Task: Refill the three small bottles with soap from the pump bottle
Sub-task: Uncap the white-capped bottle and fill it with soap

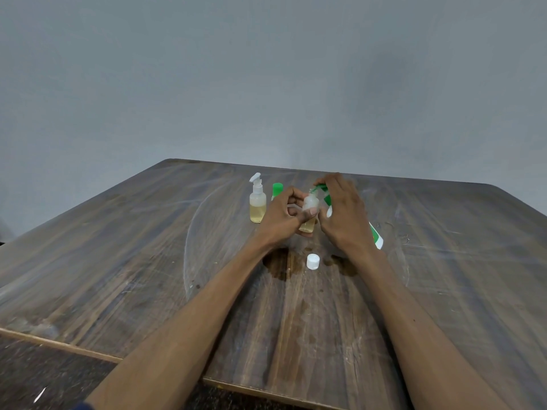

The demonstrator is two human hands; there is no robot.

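My left hand (281, 216) grips a small clear bottle (309, 213) with yellowish soap in its lower part, uncapped and held just above the table. My right hand (344, 213) holds the white-and-green pump bottle (376, 236) tilted, its green pump head (321, 189) right over the small bottle's mouth. A white screw cap (313, 261) lies on the table in front of my hands. To the left stands a small clear bottle with a white pump top (257, 202), about half full of yellow soap. Behind my left hand a green-capped bottle (277, 189) is mostly hidden.
The dark wooden table (148, 261) has wet stains (278, 263) near the loose cap. Its front edge runs across the lower part of the view, with dark floor (44, 374) beyond at lower left. A plain grey wall rises behind.
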